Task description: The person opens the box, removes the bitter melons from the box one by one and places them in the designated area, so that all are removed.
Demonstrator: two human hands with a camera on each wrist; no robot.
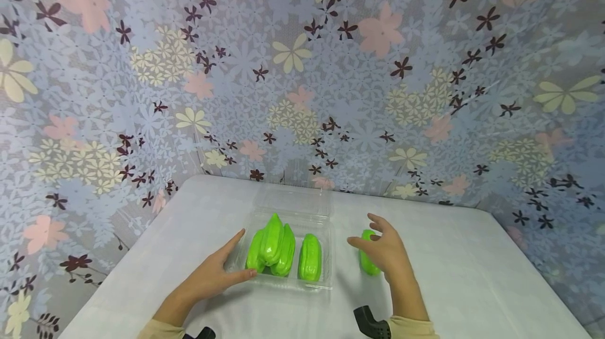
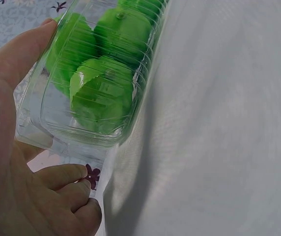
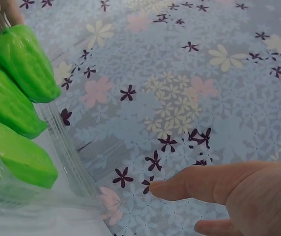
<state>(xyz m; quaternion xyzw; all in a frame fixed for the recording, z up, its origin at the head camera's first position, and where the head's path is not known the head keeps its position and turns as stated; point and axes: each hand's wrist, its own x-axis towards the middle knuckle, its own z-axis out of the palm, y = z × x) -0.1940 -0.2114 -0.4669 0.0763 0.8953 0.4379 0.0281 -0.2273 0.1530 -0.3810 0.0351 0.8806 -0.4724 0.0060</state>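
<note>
A clear plastic container [image 1: 326, 282] lies on the table with several bright green, ridged, bitter-melon-like vegetables [image 1: 310, 257] in it. Most are grouped at its left, one of them on top [image 1: 272, 242]; another lies apart at the right. My left hand [image 1: 212, 276] holds the container's left side between thumb and index finger, and the left wrist view shows the thumb [image 2: 32, 46] against its wall. Right of the container lies one more green vegetable [image 1: 368, 264], partly hidden by my right hand [image 1: 386, 249]. That hand hovers with thumb and fingers spread, holding nothing.
The container's clear lid [image 1: 293, 201] is folded back behind it. A white cloth [image 1: 449, 265] covers the table, and a flowered curtain or wall covering [image 1: 302, 92] rises along its back edge. Dark camera mounts [image 1: 371, 322] sit at the wrists.
</note>
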